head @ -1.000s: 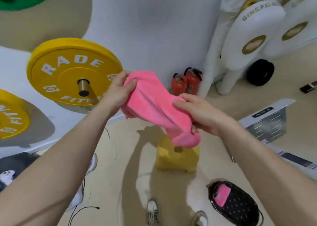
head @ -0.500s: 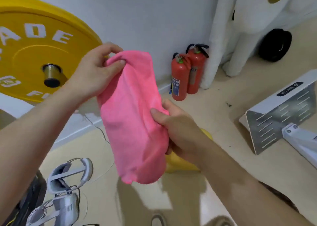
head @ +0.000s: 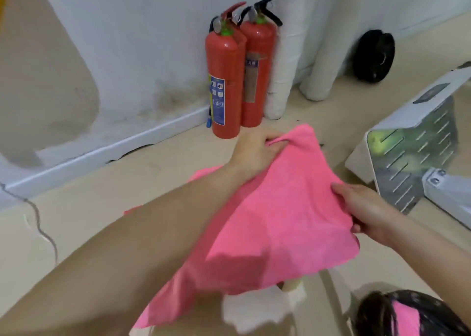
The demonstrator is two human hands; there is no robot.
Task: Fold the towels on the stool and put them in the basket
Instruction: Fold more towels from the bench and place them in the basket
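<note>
A pink towel (head: 275, 223) is spread out low in front of me, covering the stool, which is hidden beneath it. My left hand (head: 254, 152) pinches the towel's far corner. My right hand (head: 367, 210) grips its right edge, thumb on top. More pink cloth (head: 204, 173) shows past my left forearm. The dark dotted basket (head: 418, 312) sits at the bottom right with a pink towel (head: 405, 320) inside it.
Two red fire extinguishers (head: 229, 80) stand against the white wall. White padded posts (head: 283, 68) and a black round object (head: 374, 55) are behind them. A white and metal machine (head: 413, 147) sits on the floor at right. A cable (head: 38, 223) runs along the left floor.
The towel hung bunched and raised between my hands before; now both hands have come down and spread it wide and flat over the stool. My view tilted down toward the floor.
</note>
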